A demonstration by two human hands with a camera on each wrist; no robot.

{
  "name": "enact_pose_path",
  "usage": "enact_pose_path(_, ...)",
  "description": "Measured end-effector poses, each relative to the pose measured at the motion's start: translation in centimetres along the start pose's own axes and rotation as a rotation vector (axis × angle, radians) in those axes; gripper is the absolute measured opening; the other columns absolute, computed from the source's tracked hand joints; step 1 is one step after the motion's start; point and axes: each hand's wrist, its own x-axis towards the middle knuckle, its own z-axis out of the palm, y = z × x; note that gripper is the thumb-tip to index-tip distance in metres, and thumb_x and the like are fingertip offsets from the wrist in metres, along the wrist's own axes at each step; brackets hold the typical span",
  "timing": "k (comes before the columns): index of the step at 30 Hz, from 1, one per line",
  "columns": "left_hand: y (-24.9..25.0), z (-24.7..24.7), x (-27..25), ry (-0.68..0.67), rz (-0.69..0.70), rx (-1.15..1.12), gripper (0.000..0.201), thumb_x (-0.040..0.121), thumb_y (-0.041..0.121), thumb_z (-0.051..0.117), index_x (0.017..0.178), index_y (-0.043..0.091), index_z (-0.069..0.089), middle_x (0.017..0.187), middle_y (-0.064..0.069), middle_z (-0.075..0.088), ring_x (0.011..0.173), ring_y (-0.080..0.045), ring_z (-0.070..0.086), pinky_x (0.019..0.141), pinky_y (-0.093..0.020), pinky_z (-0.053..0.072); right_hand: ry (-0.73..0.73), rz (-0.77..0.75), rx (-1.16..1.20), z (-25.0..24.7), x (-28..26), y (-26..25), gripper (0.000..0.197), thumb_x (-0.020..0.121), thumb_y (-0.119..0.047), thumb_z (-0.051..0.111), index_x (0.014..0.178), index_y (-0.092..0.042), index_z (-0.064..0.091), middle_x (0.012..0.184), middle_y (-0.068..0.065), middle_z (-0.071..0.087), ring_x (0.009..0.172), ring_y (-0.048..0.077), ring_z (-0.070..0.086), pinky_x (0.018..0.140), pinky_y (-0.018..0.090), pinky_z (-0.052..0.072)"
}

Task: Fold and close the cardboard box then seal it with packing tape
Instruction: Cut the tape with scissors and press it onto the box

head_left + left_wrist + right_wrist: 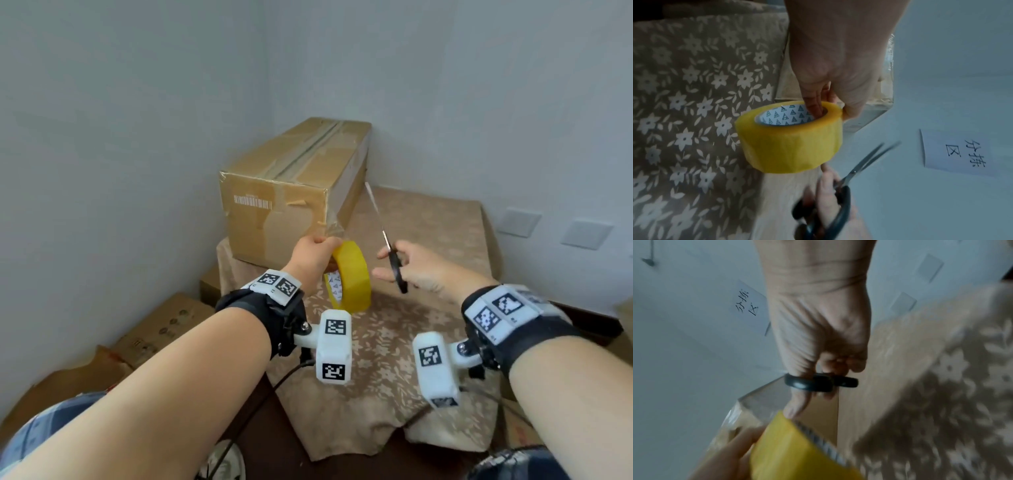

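A long closed cardboard box (294,185) lies on the cloth-covered table, with tape along its top seam. My left hand (313,255) grips a yellow roll of packing tape (351,277) in front of the box's near right corner, fingers through its core (789,118). A clear strip of tape (335,222) runs from the roll up to that corner. My right hand (416,265) holds black-handled scissors (394,255) just right of the roll, blades pointing up and slightly apart (871,157). Thumb and fingers sit in the handle loops (820,382).
A floral tan cloth (387,346) covers the table. Flattened cardboard boxes (161,329) lie on the floor at the left. Walls stand close behind and left of the box. A paper note with handwriting (957,151) is stuck on the wall.
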Motion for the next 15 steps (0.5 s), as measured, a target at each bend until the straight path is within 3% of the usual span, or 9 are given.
enact_pose_path(3,0.0,0.1,-0.2,0.015,-0.001,-0.008,0.018,0.089,0.016,0.059,0.100,0.002,0.061,0.082,-0.012,0.062,0.074,-0.026,0.061,0.077,-0.037,0.053,-0.188,0.072,-0.558,-3.2,-0.1,-0.7,0.055,0.080,-0.053,0.066,0.112,-0.008,0.058,0.102,0.010,0.062,0.093,0.024,0.057,0.082,0.030,0.044)
enact_pose_path(7,0.1,0.1,-0.4,0.070,-0.013,-0.062,0.014,0.092,0.013,0.054,0.081,0.010,0.061,0.072,-0.010,0.058,0.068,-0.025,0.058,0.072,-0.037,0.050,-0.230,0.090,-0.647,-5.6,-0.4,-2.5,0.053,0.076,-0.061,0.064,0.113,-0.023,0.063,0.111,0.000,0.064,0.105,0.018,0.057,0.099,0.032,0.042)
enact_pose_path(9,0.2,0.1,-0.5,0.078,-0.024,-0.096,0.014,0.093,0.015,0.054,0.082,0.012,0.060,0.074,-0.009,0.059,0.067,-0.023,0.059,0.068,-0.034,0.051,-0.244,0.066,-0.666,-6.2,-0.2,-3.3,0.053,0.073,-0.062,0.066,0.113,-0.027,0.065,0.114,-0.002,0.065,0.110,0.018,0.057,0.103,0.035,0.041)
enact_pose_path(11,0.3,0.2,-0.7,0.062,-0.052,-0.139,0.009,0.093,0.014,0.053,0.088,0.011,0.060,0.076,-0.009,0.060,0.068,-0.022,0.061,0.067,-0.034,0.054,-0.263,0.052,-0.671,-6.2,0.3,-3.9,0.056,0.068,-0.066,0.066,0.111,-0.031,0.067,0.112,-0.001,0.067,0.105,0.017,0.059,0.097,0.033,0.044)
enact_pose_path(15,0.4,0.5,-0.8,0.017,-0.058,-0.164,0.005,0.091,0.010,0.056,0.086,0.010,0.056,0.078,-0.010,0.061,0.070,-0.022,0.061,0.071,-0.036,0.055,-0.316,0.047,-0.648,-5.8,1.6,-4.3,0.075,0.046,-0.079,0.059,0.107,-0.037,0.069,0.098,0.006,0.071,0.081,0.014,0.059,0.070,0.024,0.043)
